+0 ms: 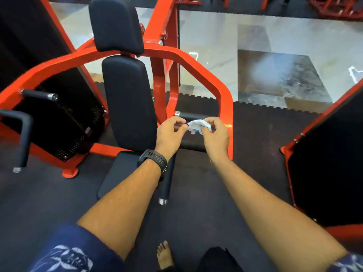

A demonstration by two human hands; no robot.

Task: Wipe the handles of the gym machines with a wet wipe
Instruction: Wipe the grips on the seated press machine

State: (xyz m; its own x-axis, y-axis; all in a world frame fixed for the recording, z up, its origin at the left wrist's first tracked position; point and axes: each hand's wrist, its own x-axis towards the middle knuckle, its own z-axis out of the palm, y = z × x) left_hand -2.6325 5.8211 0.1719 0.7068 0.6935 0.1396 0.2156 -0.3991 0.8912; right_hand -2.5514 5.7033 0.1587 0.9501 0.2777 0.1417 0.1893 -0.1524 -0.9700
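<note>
Head view: both hands meet just in front of the short black handle (191, 115) that juts inward from the right end of the orange frame (225, 99). The wipe (199, 125) is crumpled between them, held clear of the handle and not yet on it. The left hand (170, 132), with a watch (155, 159) on its wrist, has curled fingertips pinching the wipe's left edge. The right hand (215, 134) holds the bunched bulk between thumb and fingers. My guess is the wipe is being spread or refolded. Pulled too hard, the damp sheet could tear or slip to the mat (255, 134) and pick up grit; left bunched, it would cover little of the handle. No pack, bin or other container is in sight
</note>
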